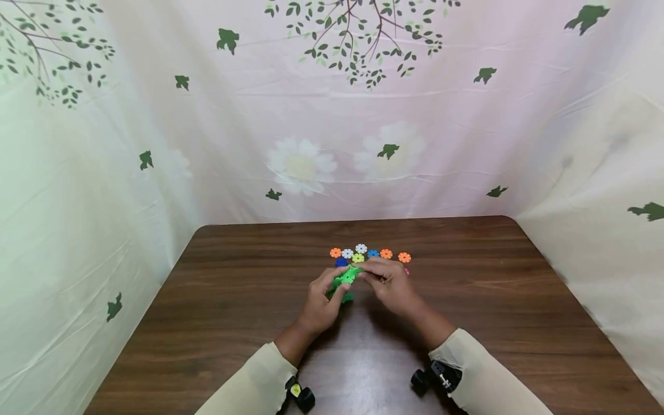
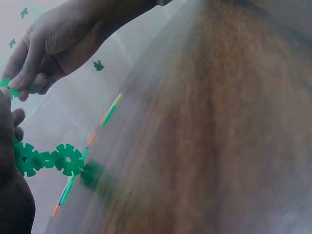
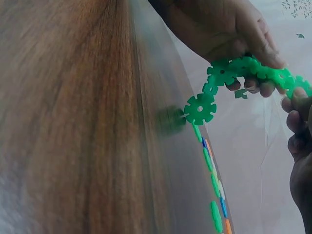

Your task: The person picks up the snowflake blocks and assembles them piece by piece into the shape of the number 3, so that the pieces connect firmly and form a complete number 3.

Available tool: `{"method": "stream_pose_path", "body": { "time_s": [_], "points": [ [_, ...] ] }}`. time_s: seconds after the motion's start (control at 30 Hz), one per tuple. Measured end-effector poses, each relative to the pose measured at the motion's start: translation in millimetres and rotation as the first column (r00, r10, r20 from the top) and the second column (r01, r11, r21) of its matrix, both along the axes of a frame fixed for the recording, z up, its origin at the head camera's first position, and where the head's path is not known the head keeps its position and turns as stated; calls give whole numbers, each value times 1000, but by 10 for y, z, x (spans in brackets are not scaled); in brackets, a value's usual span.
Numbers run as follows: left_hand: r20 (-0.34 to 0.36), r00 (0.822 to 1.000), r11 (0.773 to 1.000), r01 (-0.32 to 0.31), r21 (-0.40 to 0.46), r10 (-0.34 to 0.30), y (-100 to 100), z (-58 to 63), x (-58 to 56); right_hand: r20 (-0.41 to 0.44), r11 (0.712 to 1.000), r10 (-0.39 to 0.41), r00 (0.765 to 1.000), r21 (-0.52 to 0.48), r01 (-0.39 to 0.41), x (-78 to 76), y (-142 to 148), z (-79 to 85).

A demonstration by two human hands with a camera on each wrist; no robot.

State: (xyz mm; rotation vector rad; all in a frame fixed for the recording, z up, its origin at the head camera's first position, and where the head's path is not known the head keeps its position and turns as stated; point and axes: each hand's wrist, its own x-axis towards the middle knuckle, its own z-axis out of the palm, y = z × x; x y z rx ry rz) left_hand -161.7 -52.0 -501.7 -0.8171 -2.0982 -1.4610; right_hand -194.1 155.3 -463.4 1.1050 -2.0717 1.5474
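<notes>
A chain of linked green notched discs (image 1: 349, 276) is held up over the table between both hands. My left hand (image 1: 320, 302) grips its middle, thumb in front and fingers behind, as the right wrist view shows. Part of the chain (image 3: 200, 109) bends down below that hand, ending in a round slotted disc. The right hand (image 1: 391, 285) pinches the disc at the other end (image 3: 298, 85) between thumb and fingers. Seen from the left wrist, the lower discs (image 2: 68, 159) hang beside the left palm, and the right hand (image 2: 53, 48) is farther off.
Loose discs lie flat beyond the hands: orange (image 1: 404, 257), white (image 1: 361, 248), yellow-green (image 1: 358, 257) and blue (image 1: 341, 262); a pink one (image 1: 407, 271) is partly hidden. The brown wooden table (image 1: 249, 276) ends against a patterned curtain (image 1: 332, 115). Black wrist cameras (image 1: 306, 399) sit on both sleeves.
</notes>
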Motion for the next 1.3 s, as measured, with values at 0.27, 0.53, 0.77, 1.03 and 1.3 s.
{"method": "stream_pose_path", "body": {
  "time_s": [0.27,0.53,0.77,1.03,1.3],
  "points": [
    [4,1000,998,-25,57,25,37,-2,-5,101,999,-11,995,46,7,-34,61,-13],
    [18,999,989,-41,139,39,77,-47,-40,147,992,-111,983,71,101,-146,270,-37],
    [29,999,986,-34,164,30,46,-60,-71,190,980,-158,969,147,131,-207,432,-224],
    [63,997,992,-54,115,47,7,-29,-55,174,948,-282,943,202,246,-250,527,-411],
    [0,997,991,-80,104,80,-5,-69,-78,180,925,-319,931,275,263,-289,539,-513]
  ]
}}
